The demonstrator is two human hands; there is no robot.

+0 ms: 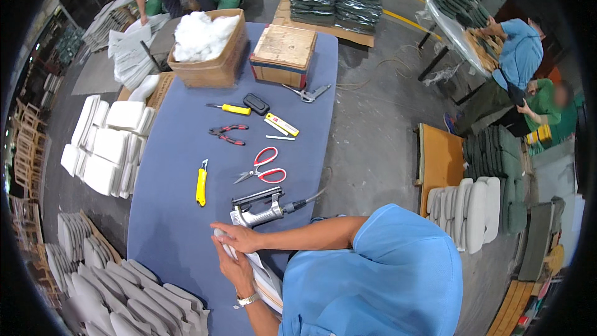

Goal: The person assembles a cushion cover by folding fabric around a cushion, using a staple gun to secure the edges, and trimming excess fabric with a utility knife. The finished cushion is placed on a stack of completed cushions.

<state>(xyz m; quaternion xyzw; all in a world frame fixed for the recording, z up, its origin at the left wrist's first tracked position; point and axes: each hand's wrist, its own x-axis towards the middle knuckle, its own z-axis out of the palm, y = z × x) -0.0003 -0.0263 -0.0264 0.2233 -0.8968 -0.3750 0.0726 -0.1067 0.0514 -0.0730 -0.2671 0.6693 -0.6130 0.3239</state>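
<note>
My left hand, with a wristwatch, and my right hand both grip a white fabric piece at the near edge of the blue-covered table. My right forearm comes in from the right out of a blue sleeve. Just beyond my hands lies a metal pneumatic staple gun with its hose trailing right. Red-handled scissors and a yellow utility knife lie a little farther out on the table.
Farther up the table are red-black pliers, a yellow screwdriver, a cardboard box of white stuffing and a wooden box. White and grey cushions are stacked on the floor to the left. Other people work at the top left and right.
</note>
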